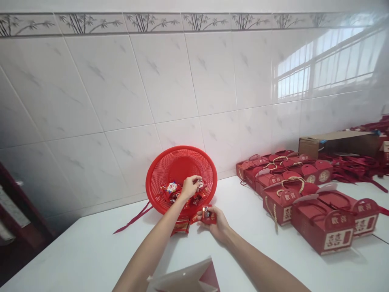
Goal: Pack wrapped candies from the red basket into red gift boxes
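Observation:
A red plastic basket leans tilted against the tiled wall, with several wrapped candies lying in its lower part. My left hand reaches into it, fingers pinched on a wrapped candy at the right side of the pile. Just outside the basket's lower rim, my right hand grips red candy packets between thumb and fingers. Another red packet lies on the table below the rim, partly behind my left forearm. An open paper box stands at the bottom edge, between my forearms.
Several closed red gift boxes with rope handles stand in rows on the right of the white table. Behind them are a brown cardboard box and a heap of dark red ribbons. One ribbon trails left of the basket.

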Action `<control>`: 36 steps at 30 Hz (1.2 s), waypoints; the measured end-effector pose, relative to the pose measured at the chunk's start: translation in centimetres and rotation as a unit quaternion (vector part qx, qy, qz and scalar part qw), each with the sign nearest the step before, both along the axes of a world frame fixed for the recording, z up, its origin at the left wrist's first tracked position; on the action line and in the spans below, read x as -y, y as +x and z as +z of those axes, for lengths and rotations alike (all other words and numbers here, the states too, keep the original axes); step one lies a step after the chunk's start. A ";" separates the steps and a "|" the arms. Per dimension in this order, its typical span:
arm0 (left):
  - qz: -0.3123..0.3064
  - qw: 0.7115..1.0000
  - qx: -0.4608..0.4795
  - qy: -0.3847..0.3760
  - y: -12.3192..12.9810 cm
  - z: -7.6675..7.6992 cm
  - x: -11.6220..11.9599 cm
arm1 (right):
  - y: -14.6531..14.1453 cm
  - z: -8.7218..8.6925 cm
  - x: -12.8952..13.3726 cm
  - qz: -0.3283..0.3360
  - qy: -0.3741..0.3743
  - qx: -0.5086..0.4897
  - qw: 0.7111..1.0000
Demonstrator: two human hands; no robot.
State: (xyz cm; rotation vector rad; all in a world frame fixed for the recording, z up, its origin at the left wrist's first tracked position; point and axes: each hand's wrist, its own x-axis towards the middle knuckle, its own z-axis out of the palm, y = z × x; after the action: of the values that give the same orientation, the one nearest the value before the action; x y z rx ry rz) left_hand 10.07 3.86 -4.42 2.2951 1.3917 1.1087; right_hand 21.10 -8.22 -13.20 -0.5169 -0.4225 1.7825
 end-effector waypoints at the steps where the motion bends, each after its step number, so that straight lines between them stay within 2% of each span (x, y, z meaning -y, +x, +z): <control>1: 0.003 1.000 0.004 0.007 -0.6 0.5 0.0 | 0.0 0.1 0.1 0.001 0.003 0.001 1.000; 3: 0.029 0.999 0.014 0.032 -1.9 1.8 -0.2 | 0.1 0.1 0.2 0.000 0.006 0.004 1.000; 5: 0.081 0.994 0.014 0.069 -3.6 3.1 -0.5 | 0.2 0.0 0.2 -0.003 0.006 0.008 1.000; 8: 0.142 0.983 -0.077 0.089 -6.1 3.9 -0.5 | 0.3 -0.3 0.0 0.006 0.010 0.011 1.000; 13: 0.148 0.973 -0.170 0.043 -7.5 2.5 0.7 | 0.3 -0.3 0.0 0.011 0.008 0.018 1.000; 20: 0.149 0.967 -0.207 0.029 -6.1 1.0 1.1 | 0.2 0.0 0.2 0.007 0.011 0.020 1.000; 24: 0.160 0.968 -0.193 0.021 -5.8 1.0 0.7 | 0.2 -0.3 -0.1 0.008 0.011 0.009 1.000; 29: 0.162 0.979 -0.120 0.014 -6.7 2.1 0.6 | 0.3 -0.4 -0.2 0.010 0.009 0.015 1.000; 36: 0.086 0.996 0.002 -0.020 -8.4 3.0 2.5 | 0.6 0.4 0.4 -0.003 0.006 0.023 1.000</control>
State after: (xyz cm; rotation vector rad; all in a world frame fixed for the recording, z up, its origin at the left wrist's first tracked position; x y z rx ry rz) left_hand 1.66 1.33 -1.46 2.1775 1.6204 1.1225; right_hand 21.71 -8.64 -12.79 -0.5501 -0.4627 1.7631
